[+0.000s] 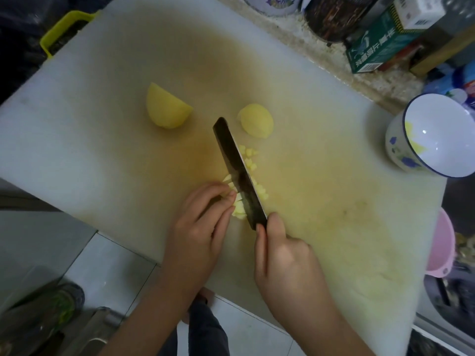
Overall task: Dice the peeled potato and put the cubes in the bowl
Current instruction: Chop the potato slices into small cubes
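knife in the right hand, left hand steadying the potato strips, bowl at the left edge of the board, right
Not the bowl: head view shows it at the right edge of the board. Correct: right hand on the knife, left hand steadying the strips.

2 potato chunks (168, 106) behind knife (239, 173) on cutting board (90, 124), cubes (250, 158) alongside, bowl (397, 147) far right

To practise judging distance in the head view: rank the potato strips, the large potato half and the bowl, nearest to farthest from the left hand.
1. Potato strips, touching the fingers of the left hand.
2. Large potato half, farther up the cutting board, left.
3. Bowl, at the board's right edge.
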A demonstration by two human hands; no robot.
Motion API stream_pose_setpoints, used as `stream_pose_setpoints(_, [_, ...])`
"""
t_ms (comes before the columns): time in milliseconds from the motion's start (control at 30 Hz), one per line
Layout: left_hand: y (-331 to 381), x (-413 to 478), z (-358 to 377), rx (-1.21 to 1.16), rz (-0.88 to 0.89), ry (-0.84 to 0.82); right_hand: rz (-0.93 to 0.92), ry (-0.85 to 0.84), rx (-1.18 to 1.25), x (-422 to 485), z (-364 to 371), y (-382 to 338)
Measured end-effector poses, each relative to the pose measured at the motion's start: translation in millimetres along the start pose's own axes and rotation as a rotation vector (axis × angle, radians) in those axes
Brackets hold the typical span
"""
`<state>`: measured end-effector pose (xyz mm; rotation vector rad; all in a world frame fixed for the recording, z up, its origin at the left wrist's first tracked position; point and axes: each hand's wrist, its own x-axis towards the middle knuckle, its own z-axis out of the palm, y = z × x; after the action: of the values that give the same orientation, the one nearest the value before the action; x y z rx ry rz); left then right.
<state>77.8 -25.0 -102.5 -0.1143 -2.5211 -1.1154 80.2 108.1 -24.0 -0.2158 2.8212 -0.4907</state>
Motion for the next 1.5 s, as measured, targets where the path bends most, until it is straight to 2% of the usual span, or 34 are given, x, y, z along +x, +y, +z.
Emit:
stream_pose_setpoints(67, [-1.1,-0.2,-0.3,-0.008,-0.005,0.002,-0.010,0.032,0.077,16.2,0.0,0.5])
stream_pose_setpoints(167, [-3.0,0.1,-0.9,-0.039,-0.030,-0.011,-0.009,-0.017,0.307,31.8,-8.5,5.1])
stream_pose_setpoints(333, [-0.8,-2.3,-5.0,-0.112,-0.104,0.025,-0.022,0.030,0.429,5.7,-25.2,8.8])
stream_pose_setpoints(533, [-0.7,-3.4,-7.1,-0.083,-0.143,0.058,-0.105,-0.024,0.287,-16.3,-13.0,16.4])
stream_pose_setpoints(733, [-1.9,-4.1,-7.8,-0.092,-0.115,0.037,-0.098,0.024,0.188,-18.2,-7.5,16.3])
stream_pose_setpoints(900, [-2.4,-2.2,-5.7,-0.090,-0.115,0.039,-0.046,-0.043,0.023,-17.1,-6.1,9.5])
stream_pose_setpoints(1000, [-2.4,-1.6,-5.0,-0.094,-0.110,0.041,-0.030,-0.071,-0.014,-15.8,-6.3,5.4])
stream_pose_setpoints(1133, [-3.0,-1.8,-5.0,-0.087,-0.114,0.045,-0.043,-0.027,-0.019,-6.8,-2.6,3.6])
stream_pose_setpoints(1233, [-2.1,-1.2,-5.1,-0.080,-0.106,0.048,-0.057,0.005,0.059,9.0,3.0,4.3])
stream_pose_setpoints(1367, [-3.7,-1.9,-4.1,-0.081,-0.117,0.051,-0.015,-0.014,0.379,35.7,-0.3,5.0])
stream_pose_setpoints(1500, [-2.9,-3.1,-4.4,-0.089,-0.138,0.051,-0.016,0.038,0.474,18.0,-17.1,7.9])
